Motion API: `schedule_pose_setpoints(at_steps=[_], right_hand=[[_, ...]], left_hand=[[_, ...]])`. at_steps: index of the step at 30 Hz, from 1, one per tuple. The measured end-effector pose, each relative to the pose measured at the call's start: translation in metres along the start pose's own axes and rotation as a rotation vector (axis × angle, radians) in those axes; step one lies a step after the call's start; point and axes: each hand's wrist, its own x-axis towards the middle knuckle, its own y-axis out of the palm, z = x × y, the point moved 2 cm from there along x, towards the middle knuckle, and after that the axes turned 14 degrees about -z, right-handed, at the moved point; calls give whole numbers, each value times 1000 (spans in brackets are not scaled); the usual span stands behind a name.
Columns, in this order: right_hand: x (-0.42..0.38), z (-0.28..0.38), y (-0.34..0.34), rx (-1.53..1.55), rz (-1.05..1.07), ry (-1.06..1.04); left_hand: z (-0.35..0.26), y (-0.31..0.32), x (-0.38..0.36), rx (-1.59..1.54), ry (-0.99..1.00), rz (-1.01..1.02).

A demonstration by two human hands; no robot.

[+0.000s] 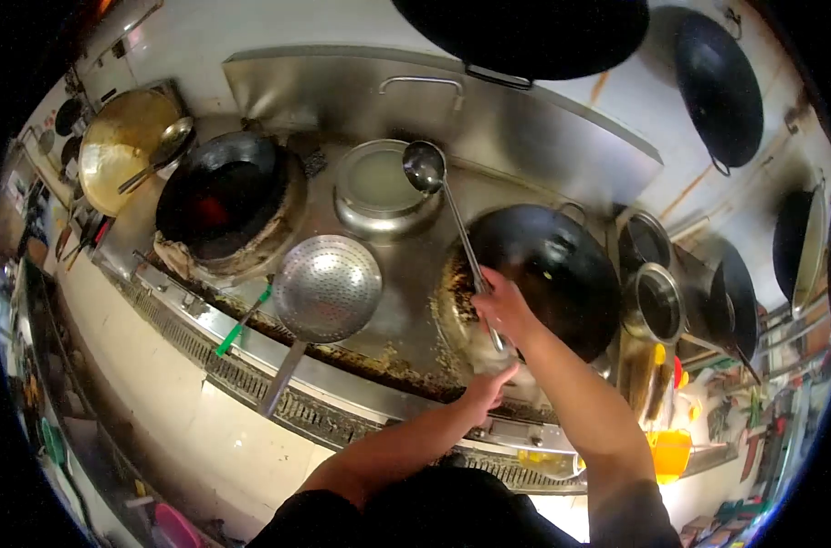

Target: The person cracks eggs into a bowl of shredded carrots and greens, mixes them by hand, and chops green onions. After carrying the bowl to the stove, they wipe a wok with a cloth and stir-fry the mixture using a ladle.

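Note:
My right hand [505,312] is closed round the handle of a steel ladle [461,224]. The ladle's bowl points away from me, above the rim of a round steel pot [379,183] with cloudy liquid in it. A large black wok [571,283] sits on the burner under my right forearm, with a small pale bit inside. At the wok's near edge my left hand [489,395] grips a pale cloth [523,385], its index finger stretched along the rim. The undersides of those fingers are hidden.
A perforated strainer [328,288] lies left of me, beside a green-handled tool [244,320]. Another black wok [219,201] and a brass-coloured pan [128,146] stand further left. A faucet [425,82] juts over the stove. Metal containers [655,301] stand right; woks [719,87] hang on the wall.

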Motion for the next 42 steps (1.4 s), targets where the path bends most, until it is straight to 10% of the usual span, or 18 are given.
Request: schedule_pose_setpoints(at_steps=[4,7,10,16,28,37,42], right_hand=[[77,12,72,-134,30,31],[117,8,105,-188,-68,76],[144,2,102,446,119,402],[120,39,55,1351,917,675],[-105,47,-93,1643,363,544],[-243,-46,-154,1124,-174,728],[-229,-91,-150,1432,61,804]], left_hand=[[32,-108,-5,7,68,150],[78,-220,16,405,706,-315],[52,-300,-63,703,1121,-918],[36,-400,-99,1090,752,-1144],[11,-388,-70,1203,517,-985],[18,-382,-55,1205,454,-965],[35,-376,-53,1301,756,-1105]])
